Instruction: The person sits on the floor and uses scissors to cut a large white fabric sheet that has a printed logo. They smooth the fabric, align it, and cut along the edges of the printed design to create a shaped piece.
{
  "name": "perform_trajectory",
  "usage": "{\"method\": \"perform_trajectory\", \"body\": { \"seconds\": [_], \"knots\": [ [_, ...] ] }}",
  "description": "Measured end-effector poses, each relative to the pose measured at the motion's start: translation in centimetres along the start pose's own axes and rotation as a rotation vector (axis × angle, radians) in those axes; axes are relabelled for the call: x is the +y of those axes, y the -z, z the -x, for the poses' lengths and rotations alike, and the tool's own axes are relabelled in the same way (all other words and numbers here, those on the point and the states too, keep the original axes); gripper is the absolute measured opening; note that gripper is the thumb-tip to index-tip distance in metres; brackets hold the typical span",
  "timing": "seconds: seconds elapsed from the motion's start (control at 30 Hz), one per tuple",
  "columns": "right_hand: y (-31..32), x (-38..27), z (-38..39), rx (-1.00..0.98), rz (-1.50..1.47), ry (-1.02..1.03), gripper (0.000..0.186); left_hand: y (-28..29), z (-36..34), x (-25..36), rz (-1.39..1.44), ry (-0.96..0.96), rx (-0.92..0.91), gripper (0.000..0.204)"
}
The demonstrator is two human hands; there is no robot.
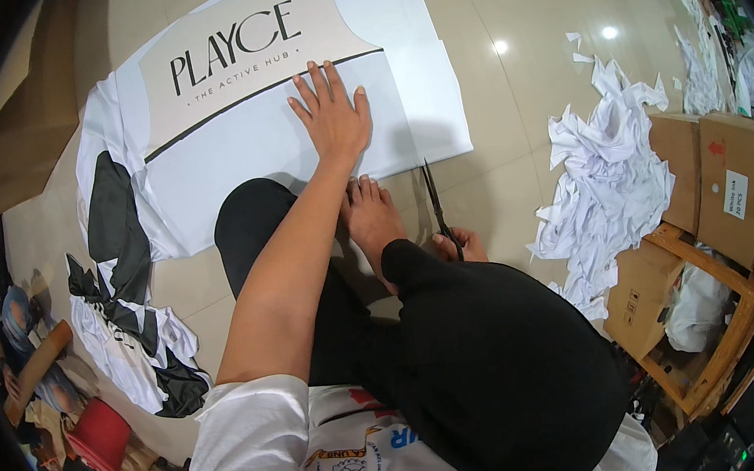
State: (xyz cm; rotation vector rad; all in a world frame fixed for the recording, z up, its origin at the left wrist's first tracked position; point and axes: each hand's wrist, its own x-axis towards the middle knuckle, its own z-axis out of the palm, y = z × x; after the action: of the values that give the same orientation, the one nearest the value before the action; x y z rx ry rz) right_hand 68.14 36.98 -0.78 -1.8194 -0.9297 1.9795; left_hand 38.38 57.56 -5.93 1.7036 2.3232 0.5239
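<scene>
A large white sheet of fabric (299, 166), with a beige panel (246, 76) bearing dark lettering, lies spread on the floor. My left hand (334, 118) presses flat on it with fingers spread, just below the panel's dark border line. Closed around the handles of black scissors (436, 203), my right hand (463, 246) is low beside my foot, partly hidden behind my black-clad knee. The blades point away from me, and their tips reach the near edge of the fabric. My bare foot (373, 213) stands at that same edge.
White fabric scraps (600, 171) form a heap on the right. Behind them stand cardboard boxes (722, 178) and a wooden frame (712, 269). Black-and-white cloth pieces (121, 231) lie at the left, near a red object (101, 439). A tall cardboard box (34, 113) rises at the upper left.
</scene>
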Motion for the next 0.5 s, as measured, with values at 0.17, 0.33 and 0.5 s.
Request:
{"method": "perform_trajectory", "body": {
  "seconds": [0.17, 0.33, 0.5],
  "knots": [
    [-0.5, -0.4, -0.2, 0.027, 0.032, 0.030, 0.042, -0.4, 0.6, -1.2, -0.039, -0.018, 0.008, 0.083],
    [-0.7, -1.5, -0.4, -0.013, 0.002, 0.007, 0.043, -0.3, 0.9, -1.3, -0.072, -0.004, -0.021, 0.082],
    [-0.8, -2.8, -0.1, 0.007, -0.031, -0.031, 0.044, -0.8, 0.9, -1.0, -0.099, -0.031, -0.017, 0.082]
  ]
}}
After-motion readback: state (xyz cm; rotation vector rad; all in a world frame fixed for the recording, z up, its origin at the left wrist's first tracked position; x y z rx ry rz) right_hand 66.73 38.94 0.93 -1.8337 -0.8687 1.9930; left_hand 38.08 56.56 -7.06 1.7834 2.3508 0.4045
